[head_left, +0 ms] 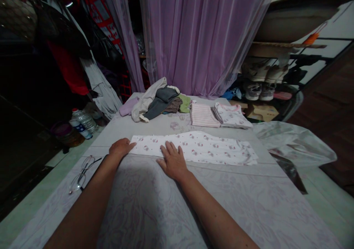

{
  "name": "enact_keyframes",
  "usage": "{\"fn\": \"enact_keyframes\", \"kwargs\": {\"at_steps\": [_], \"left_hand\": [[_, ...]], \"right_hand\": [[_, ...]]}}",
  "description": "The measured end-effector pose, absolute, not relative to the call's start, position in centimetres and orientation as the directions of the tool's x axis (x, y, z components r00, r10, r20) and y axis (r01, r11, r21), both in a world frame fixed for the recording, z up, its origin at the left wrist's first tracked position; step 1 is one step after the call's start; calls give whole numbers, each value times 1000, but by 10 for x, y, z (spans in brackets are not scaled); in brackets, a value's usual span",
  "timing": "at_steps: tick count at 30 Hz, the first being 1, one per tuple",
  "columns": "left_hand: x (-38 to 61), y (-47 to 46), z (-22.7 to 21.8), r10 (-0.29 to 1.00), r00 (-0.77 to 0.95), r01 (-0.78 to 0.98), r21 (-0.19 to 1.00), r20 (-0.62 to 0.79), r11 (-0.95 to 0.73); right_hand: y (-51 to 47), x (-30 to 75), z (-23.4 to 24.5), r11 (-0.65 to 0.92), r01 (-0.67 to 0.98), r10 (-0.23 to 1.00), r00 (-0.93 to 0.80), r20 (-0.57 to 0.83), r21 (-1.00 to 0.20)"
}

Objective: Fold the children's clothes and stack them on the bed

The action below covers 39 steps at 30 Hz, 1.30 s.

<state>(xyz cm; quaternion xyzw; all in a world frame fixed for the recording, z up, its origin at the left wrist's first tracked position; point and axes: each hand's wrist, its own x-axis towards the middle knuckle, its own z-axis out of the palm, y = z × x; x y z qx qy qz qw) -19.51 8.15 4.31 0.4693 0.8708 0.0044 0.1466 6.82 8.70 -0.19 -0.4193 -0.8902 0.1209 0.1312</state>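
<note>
A white garment with small pink prints point(210, 147) lies folded lengthwise across a pale patterned sheet point(155, 204). My left hand point(120, 147) rests at the garment's left end with its fingers curled on the cloth edge. My right hand point(172, 161) lies flat on the garment's near edge, fingers stretched out and together. Both forearms reach in from the bottom of the view.
A heap of unfolded clothes point(157, 101) sits at the back of the sheet, beside two folded garments point(218, 115). Eyeglasses point(81, 173) lie at the left. A water bottle point(82, 123) and jar stand left; purple curtain point(199, 35) behind; shoes on a rack point(260, 85) right.
</note>
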Motion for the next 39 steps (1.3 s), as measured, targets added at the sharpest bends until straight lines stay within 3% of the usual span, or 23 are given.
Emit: {"fn": "enact_keyframes", "kwargs": {"at_steps": [6,9,11,13,15,18,21,24,27,29,31,34,37,39], "left_hand": [[-192,84,34,857,-477,864,74,-197,498],[-193,85,31,856,-500,847,132,-133,516],[-193,86,31,840,-528,800,260,-125,541],[-192,85,32,807,-566,650,509,-169,564],[-188,83,34,765,-586,353,767,-265,536],[-179,81,39,760,-546,-33,915,-354,402],[-162,86,45,832,-473,-76,954,-290,290],[-131,97,49,900,-405,25,982,-163,189],[-86,109,46,940,-342,212,975,9,67],[-52,115,41,964,-255,335,942,75,15],[-21,117,33,982,-162,357,934,96,-32],[7,115,24,999,-28,222,975,29,-22],[6,113,18,999,-48,139,990,19,-13],[-9,110,14,986,-158,230,973,61,-24]], "right_hand": [[82,70,1,656,696,734,-678,33,-291],[76,73,3,717,633,668,-743,28,-292],[73,74,4,746,595,632,-774,36,-299],[70,76,5,765,562,604,-796,47,-314],[71,80,5,783,513,566,-822,60,-353],[77,88,2,758,434,556,-820,135,-487],[90,94,-2,560,393,737,-639,221,-729],[105,97,-1,153,224,915,-400,53,-963],[115,102,6,-255,-98,917,-341,-209,-962],[117,109,11,-395,-262,889,-352,-294,-881],[119,118,16,-451,-348,871,-374,-320,-822],[122,133,18,-449,-366,870,-386,-306,-815],[130,143,16,-397,-200,899,-281,-335,-896],[137,145,12,-366,-57,918,-188,-350,-929]]}}
